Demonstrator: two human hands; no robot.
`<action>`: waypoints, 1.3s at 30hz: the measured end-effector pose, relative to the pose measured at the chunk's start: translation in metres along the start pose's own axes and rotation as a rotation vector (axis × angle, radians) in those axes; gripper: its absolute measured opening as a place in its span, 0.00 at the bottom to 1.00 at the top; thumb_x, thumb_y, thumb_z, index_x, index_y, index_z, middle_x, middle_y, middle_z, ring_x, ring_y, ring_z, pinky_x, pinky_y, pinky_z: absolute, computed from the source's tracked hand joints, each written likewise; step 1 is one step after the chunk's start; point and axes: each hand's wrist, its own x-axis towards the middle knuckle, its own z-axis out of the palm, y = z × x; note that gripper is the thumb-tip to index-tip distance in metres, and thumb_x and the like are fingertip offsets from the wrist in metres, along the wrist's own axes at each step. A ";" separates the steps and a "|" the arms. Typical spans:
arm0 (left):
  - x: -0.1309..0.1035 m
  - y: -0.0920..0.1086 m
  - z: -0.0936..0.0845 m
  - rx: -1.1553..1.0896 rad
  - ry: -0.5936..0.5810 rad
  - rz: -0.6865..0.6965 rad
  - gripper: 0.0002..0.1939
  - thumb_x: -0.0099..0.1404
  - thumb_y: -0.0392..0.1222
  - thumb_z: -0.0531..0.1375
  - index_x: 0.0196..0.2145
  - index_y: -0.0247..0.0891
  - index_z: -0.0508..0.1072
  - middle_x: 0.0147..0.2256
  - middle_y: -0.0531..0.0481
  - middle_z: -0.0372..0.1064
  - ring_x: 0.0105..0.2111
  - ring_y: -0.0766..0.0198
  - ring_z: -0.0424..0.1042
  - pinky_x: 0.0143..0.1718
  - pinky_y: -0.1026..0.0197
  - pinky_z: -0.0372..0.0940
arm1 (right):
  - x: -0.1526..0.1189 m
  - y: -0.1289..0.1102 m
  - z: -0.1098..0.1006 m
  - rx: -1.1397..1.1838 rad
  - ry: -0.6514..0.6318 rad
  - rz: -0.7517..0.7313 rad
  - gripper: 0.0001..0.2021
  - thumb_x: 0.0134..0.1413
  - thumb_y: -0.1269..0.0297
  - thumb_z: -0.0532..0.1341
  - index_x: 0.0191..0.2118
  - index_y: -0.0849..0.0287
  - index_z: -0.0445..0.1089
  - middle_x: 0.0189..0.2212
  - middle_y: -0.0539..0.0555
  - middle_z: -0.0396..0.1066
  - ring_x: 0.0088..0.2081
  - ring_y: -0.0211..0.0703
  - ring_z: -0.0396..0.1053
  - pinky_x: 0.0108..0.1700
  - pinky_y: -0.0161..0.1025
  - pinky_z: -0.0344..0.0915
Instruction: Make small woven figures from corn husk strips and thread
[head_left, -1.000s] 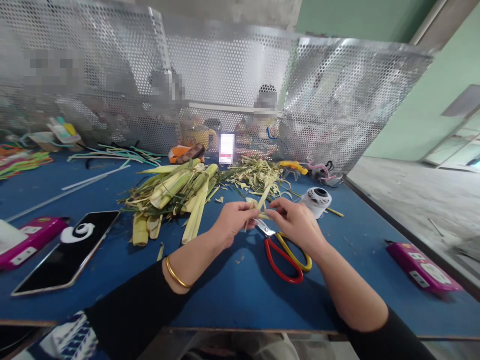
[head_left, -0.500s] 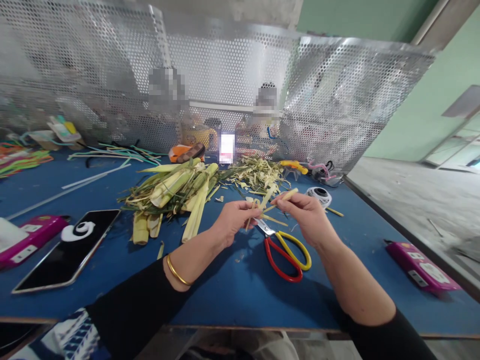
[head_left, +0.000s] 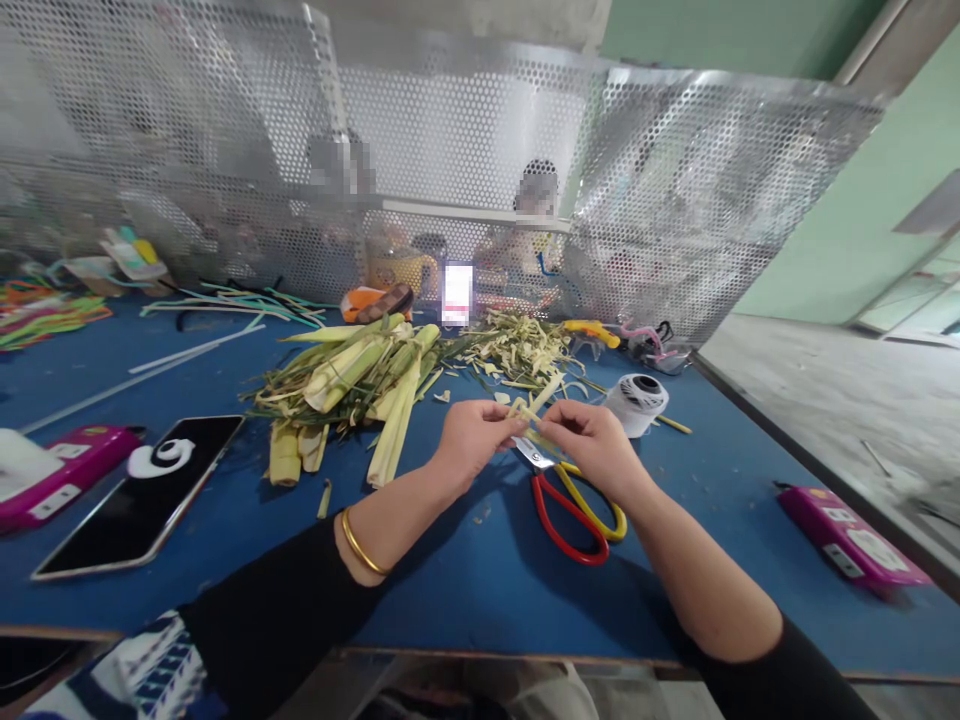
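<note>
Pale yellow-green leaf strips cross between my two hands at the middle of the table. My left hand is closed, pinching the strips between thumb and fingers. On the right, my right hand pinches the same strips close to the left fingertips. Scissors with one red and one yellow handle lie on the blue table just below, their blades partly under my hands. A bundle of green and pale stalks lies to the left. Behind my hands is a heap of shredded leaves.
A white thread spool stands right of my right hand. Magenta boxes sit at the left and right. A large phone lies at left. Behind the lit phone rises a perforated metal screen, with people beyond.
My right hand has moved left and closer to my left hand. The long strip end that stuck up from its fingers no longer shows, and more of the spool is visible.
</note>
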 end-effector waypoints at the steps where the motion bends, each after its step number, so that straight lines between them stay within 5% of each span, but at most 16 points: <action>1: 0.000 0.000 0.000 0.023 0.008 0.004 0.01 0.52 0.32 0.65 0.24 0.34 0.76 0.20 0.54 0.70 0.18 0.72 0.64 0.23 0.69 0.61 | 0.000 0.001 0.000 -0.018 -0.013 0.009 0.12 0.49 0.59 0.59 0.20 0.58 0.63 0.17 0.46 0.57 0.23 0.35 0.54 0.26 0.35 0.50; 21: -0.004 -0.004 0.000 0.555 0.076 0.240 0.06 0.56 0.42 0.64 0.29 0.38 0.80 0.25 0.48 0.76 0.27 0.61 0.73 0.27 0.65 0.60 | -0.005 -0.004 0.008 -0.167 0.059 0.005 0.11 0.46 0.65 0.56 0.17 0.57 0.57 0.15 0.45 0.56 0.21 0.35 0.53 0.24 0.34 0.48; 33: -0.002 -0.007 0.001 0.292 0.040 0.119 0.08 0.54 0.36 0.65 0.34 0.35 0.77 0.28 0.49 0.77 0.22 0.65 0.72 0.26 0.65 0.64 | -0.006 0.000 0.015 -0.116 0.063 0.011 0.12 0.53 0.59 0.57 0.22 0.57 0.63 0.17 0.47 0.61 0.22 0.36 0.56 0.25 0.34 0.51; 39: -0.002 -0.009 -0.001 0.399 -0.063 0.201 0.06 0.55 0.41 0.64 0.29 0.36 0.78 0.23 0.50 0.74 0.24 0.63 0.71 0.26 0.66 0.60 | -0.003 0.006 0.016 -0.026 0.126 0.036 0.12 0.50 0.58 0.61 0.39 0.57 0.65 0.21 0.46 0.67 0.22 0.38 0.61 0.26 0.35 0.56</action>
